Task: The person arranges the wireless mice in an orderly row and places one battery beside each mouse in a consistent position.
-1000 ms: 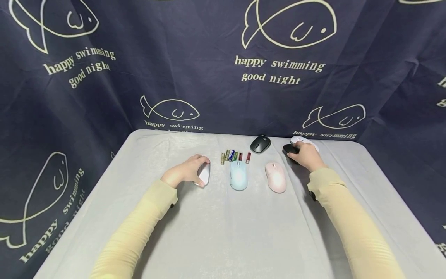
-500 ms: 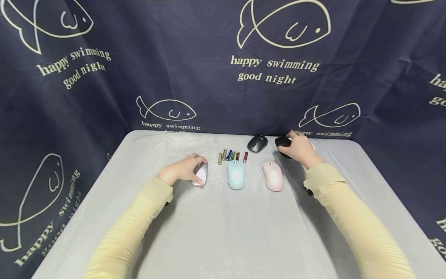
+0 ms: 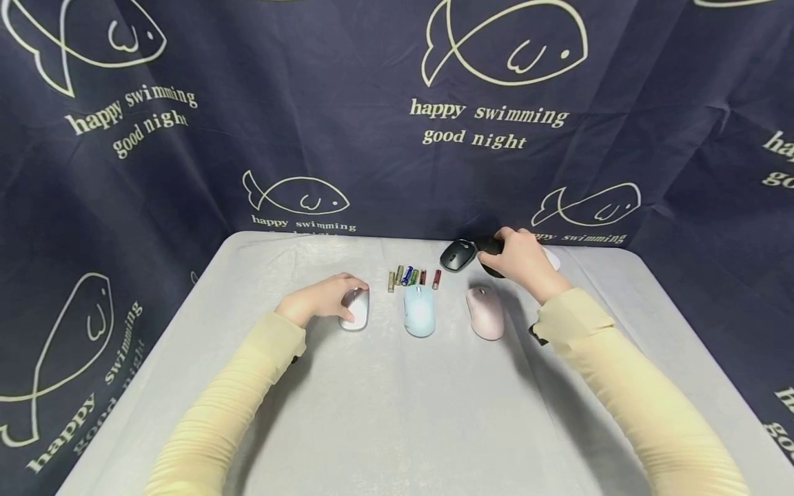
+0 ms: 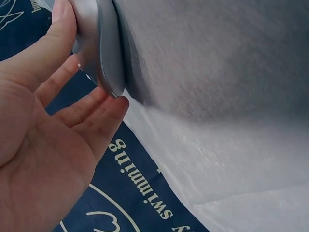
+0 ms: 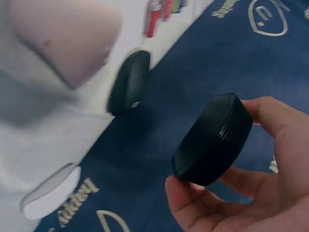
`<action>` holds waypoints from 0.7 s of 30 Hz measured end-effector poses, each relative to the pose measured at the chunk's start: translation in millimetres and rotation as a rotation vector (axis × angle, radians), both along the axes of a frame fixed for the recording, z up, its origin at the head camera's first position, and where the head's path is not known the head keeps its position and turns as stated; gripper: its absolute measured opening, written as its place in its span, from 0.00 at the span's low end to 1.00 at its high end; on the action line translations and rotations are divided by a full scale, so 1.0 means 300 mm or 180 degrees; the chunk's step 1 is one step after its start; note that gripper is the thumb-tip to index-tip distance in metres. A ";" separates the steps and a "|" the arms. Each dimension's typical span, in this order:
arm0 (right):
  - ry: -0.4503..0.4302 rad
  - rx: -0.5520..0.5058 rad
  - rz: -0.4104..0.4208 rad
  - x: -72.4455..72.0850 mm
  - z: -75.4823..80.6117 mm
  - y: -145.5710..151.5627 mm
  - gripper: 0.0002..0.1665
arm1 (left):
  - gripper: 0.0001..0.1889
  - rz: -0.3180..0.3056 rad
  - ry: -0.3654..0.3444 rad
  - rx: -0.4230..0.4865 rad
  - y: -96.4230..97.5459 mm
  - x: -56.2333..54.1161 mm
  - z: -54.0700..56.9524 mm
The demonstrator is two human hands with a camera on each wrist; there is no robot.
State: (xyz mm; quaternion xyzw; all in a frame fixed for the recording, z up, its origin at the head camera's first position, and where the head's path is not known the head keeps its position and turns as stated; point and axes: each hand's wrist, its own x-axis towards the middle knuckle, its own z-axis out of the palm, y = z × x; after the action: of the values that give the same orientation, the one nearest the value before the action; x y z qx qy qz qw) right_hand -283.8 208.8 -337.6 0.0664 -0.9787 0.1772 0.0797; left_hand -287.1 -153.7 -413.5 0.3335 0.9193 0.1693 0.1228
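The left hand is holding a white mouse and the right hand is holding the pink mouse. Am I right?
Not quite: the right hand is holding a black mouse, as the right wrist view shows. The pink mouse is on the table. The left hand is indeed holding a white mouse.

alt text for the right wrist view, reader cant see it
A right hand holds a rounded, ribbed black computer mouse before navy printed fabric. Beyond lie a second black mouse, a pale pink mouse, a white mouse and coloured cylindrical batteries.
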 end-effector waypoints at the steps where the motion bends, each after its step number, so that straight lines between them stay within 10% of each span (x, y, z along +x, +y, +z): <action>1: 0.0001 -0.0001 -0.0004 0.006 0.009 -0.008 0.33 | 0.36 0.0015 -0.0002 -0.0003 0.003 0.000 0.002; 21: 0.0144 -0.0163 0.0255 0.134 0.075 -0.240 0.33 | 0.36 0.0257 -0.0059 -0.0127 0.025 0.002 0.003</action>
State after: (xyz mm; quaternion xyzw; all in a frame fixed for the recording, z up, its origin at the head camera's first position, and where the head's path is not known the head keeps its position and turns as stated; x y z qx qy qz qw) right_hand -243.6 137.0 -315.1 0.1075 -0.9683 0.2037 0.0964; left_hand -286.5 -146.1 -412.7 0.2921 0.9339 0.1589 0.1311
